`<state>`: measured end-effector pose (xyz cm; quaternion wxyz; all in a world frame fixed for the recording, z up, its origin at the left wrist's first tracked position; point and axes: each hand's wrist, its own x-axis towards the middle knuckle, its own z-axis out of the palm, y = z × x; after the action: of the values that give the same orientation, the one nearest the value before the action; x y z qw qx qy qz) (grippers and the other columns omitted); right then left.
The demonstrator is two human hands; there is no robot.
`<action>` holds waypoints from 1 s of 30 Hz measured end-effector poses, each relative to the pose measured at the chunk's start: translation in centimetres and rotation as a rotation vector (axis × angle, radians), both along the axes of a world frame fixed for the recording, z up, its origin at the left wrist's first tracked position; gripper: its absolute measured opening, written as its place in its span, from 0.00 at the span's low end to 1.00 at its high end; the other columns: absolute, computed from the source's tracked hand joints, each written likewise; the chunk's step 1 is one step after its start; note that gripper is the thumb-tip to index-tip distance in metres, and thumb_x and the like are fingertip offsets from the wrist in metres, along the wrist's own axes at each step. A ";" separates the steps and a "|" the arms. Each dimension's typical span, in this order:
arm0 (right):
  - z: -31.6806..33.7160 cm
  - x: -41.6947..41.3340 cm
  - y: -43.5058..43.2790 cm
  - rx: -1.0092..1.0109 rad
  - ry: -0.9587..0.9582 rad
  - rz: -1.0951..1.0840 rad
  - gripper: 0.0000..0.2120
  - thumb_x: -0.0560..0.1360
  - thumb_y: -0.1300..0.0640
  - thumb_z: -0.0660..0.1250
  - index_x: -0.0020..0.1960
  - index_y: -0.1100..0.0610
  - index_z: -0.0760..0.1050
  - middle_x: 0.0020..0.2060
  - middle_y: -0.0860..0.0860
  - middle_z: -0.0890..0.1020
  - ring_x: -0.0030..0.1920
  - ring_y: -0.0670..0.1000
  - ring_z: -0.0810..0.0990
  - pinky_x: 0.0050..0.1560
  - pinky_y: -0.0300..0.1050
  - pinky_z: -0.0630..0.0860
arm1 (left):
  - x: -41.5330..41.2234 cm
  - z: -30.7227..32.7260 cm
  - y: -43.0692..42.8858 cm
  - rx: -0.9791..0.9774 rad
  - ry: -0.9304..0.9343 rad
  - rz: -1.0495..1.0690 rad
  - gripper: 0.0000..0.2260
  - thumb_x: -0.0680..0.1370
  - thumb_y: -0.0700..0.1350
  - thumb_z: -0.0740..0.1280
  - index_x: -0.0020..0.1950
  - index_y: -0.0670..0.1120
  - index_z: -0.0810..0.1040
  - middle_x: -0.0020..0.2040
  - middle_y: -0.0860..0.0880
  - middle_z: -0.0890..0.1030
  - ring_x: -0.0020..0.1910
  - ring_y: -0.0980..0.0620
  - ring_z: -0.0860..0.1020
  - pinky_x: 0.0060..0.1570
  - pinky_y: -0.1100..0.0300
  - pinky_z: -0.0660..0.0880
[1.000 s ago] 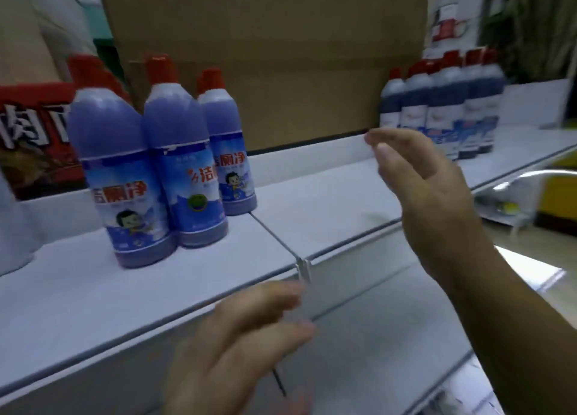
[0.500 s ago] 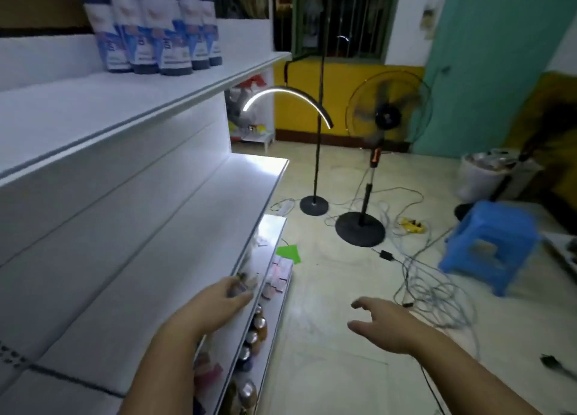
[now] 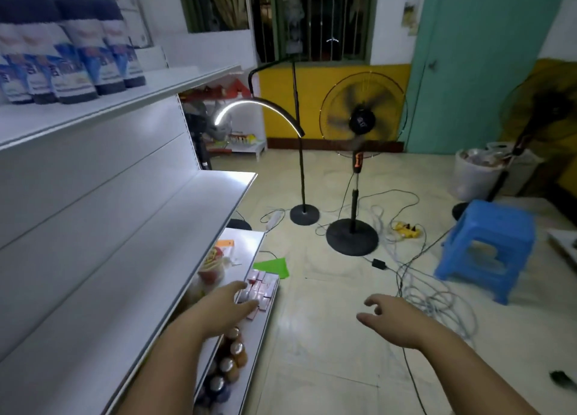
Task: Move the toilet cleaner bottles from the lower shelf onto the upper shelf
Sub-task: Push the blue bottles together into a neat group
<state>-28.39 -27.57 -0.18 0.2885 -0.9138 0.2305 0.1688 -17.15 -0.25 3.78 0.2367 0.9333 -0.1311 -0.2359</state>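
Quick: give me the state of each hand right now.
Left hand: open, fingers stretched forward, holding nothing.
Right hand: open, fingers loosely curled, holding nothing.

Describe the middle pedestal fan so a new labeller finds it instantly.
Below the barred window on the far wall runs a yellow wall panel. The pedestal fan stands before it, between the arc floor lamp and the blue stool. Unlike the dimmer fan at the right edge, its wide black round base sits in full view, beside the lamp's smaller one.
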 end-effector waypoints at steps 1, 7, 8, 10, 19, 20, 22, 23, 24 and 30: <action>-0.1 0.5 -1.4 0.013 -0.032 -0.026 0.26 0.75 0.41 0.61 0.70 0.51 0.66 0.67 0.53 0.73 0.62 0.51 0.75 0.57 0.42 0.71 | 0.3 0.3 -1.5 0.010 -0.002 0.002 0.25 0.78 0.55 0.62 0.74 0.51 0.62 0.73 0.44 0.67 0.67 0.48 0.70 0.59 0.62 0.67; -0.7 4.4 -6.5 0.102 -0.016 -0.008 0.26 0.76 0.42 0.61 0.70 0.52 0.65 0.67 0.54 0.73 0.62 0.52 0.74 0.52 0.40 0.68 | 3.0 0.8 -5.8 0.012 0.061 0.030 0.26 0.76 0.58 0.63 0.72 0.54 0.64 0.71 0.45 0.68 0.67 0.46 0.69 0.62 0.57 0.67; -0.8 5.3 -6.9 0.118 -0.015 0.007 0.26 0.76 0.42 0.62 0.70 0.52 0.66 0.66 0.54 0.73 0.61 0.51 0.74 0.51 0.39 0.68 | 3.7 0.8 -6.1 0.021 0.059 0.038 0.26 0.77 0.58 0.63 0.73 0.54 0.63 0.72 0.45 0.68 0.67 0.46 0.69 0.62 0.57 0.67; -1.3 7.5 -7.8 0.122 -0.016 0.028 0.25 0.76 0.42 0.62 0.69 0.51 0.67 0.66 0.53 0.74 0.60 0.50 0.75 0.51 0.39 0.68 | 5.6 0.6 -6.5 0.042 0.033 0.063 0.26 0.77 0.58 0.62 0.73 0.54 0.62 0.72 0.45 0.68 0.67 0.47 0.69 0.61 0.56 0.68; -0.5 17.9 -12.9 0.035 0.054 0.029 0.25 0.74 0.41 0.63 0.67 0.50 0.69 0.64 0.52 0.76 0.57 0.48 0.76 0.54 0.40 0.71 | 18.3 -0.4 -11.3 -0.016 0.037 0.023 0.26 0.77 0.58 0.61 0.73 0.52 0.62 0.71 0.46 0.69 0.62 0.48 0.74 0.58 0.58 0.72; -0.1 19.1 -13.9 -0.003 0.013 -0.008 0.24 0.74 0.41 0.63 0.67 0.51 0.69 0.62 0.51 0.77 0.56 0.49 0.76 0.53 0.41 0.71 | 19.8 -0.3 -12.3 -0.053 0.028 0.018 0.25 0.77 0.58 0.62 0.73 0.53 0.63 0.71 0.47 0.70 0.58 0.50 0.75 0.52 0.62 0.73; 0.0 21.5 -15.2 -0.021 -0.067 -0.080 0.23 0.75 0.42 0.63 0.66 0.52 0.70 0.58 0.51 0.78 0.53 0.49 0.77 0.49 0.41 0.71 | 22.8 -0.5 -14.1 -0.120 -0.005 0.019 0.24 0.77 0.58 0.62 0.71 0.54 0.65 0.69 0.49 0.71 0.54 0.53 0.75 0.41 0.67 0.71; -0.2 22.6 -15.5 -0.008 -0.088 -0.090 0.22 0.75 0.43 0.63 0.65 0.52 0.70 0.56 0.50 0.78 0.52 0.49 0.77 0.48 0.41 0.71 | 24.0 -0.8 -14.8 -0.138 -0.021 0.023 0.24 0.77 0.58 0.62 0.71 0.54 0.65 0.69 0.49 0.72 0.55 0.53 0.75 0.40 0.66 0.71; -0.4 23.6 -15.8 0.009 -0.082 -0.075 0.22 0.75 0.43 0.63 0.65 0.51 0.70 0.55 0.50 0.78 0.51 0.48 0.76 0.48 0.41 0.71 | 24.9 -1.2 -15.4 -0.138 -0.018 0.022 0.24 0.77 0.58 0.62 0.71 0.54 0.65 0.68 0.48 0.72 0.57 0.52 0.75 0.41 0.65 0.71; -2.0 30.2 -17.5 0.058 0.058 0.081 0.23 0.74 0.41 0.63 0.65 0.50 0.71 0.57 0.49 0.77 0.55 0.49 0.77 0.57 0.43 0.73 | 28.8 -2.2 -16.3 0.014 0.136 0.042 0.26 0.77 0.58 0.61 0.73 0.51 0.62 0.71 0.46 0.70 0.63 0.50 0.74 0.58 0.62 0.68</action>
<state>1.85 -45.04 -2.16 0.3011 -0.9084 0.1966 0.2133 11.67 -16.57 1.56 0.2433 0.9194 -0.0934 -0.2947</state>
